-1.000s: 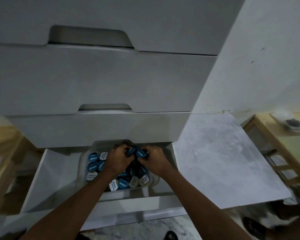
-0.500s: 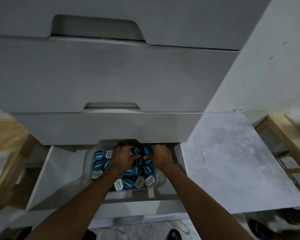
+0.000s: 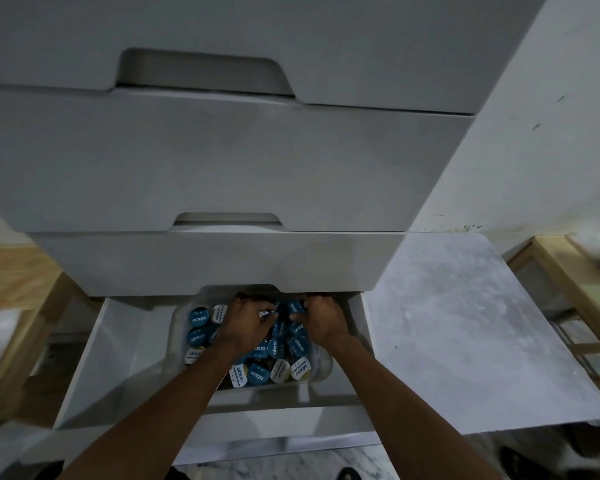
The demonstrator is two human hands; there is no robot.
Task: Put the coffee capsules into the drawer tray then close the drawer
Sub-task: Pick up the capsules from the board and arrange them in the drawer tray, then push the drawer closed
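Status: both hands are in the tray (image 3: 178, 323), at its far end.
- Left hand (image 3: 248, 323): narrow grip, fingers curled down onto the coffee capsules (image 3: 258, 374).
- Right hand (image 3: 323, 322): same, fingers curled around a blue-lidded capsule at the back of the pile. The hands are just beside each other, knuckles nearly touching.
- The capsules fill the tray, lids mostly up. I see none outside it.
- The tray sits right of centre in the open bottom drawer (image 3: 129, 358), which has bare floor to its left.

Loading looks about done to me, so this is probably the last settling of the pile.

Geometry for the close:
- The drawer front (image 3: 257, 424) is on your side of both hands, under your forearms.
- Its long axis runs left-right. Closing travel runs away from you, into the cabinet.
- Your fingertips are tucked just under the lip of the drawer above (image 3: 222, 261), so let go and pull both hands back towards you before pushing anything.
- Both hands are about equally near the front, and its middle lies between your forearms.

Risk: a capsule standing proud of the pile could catch that lip.
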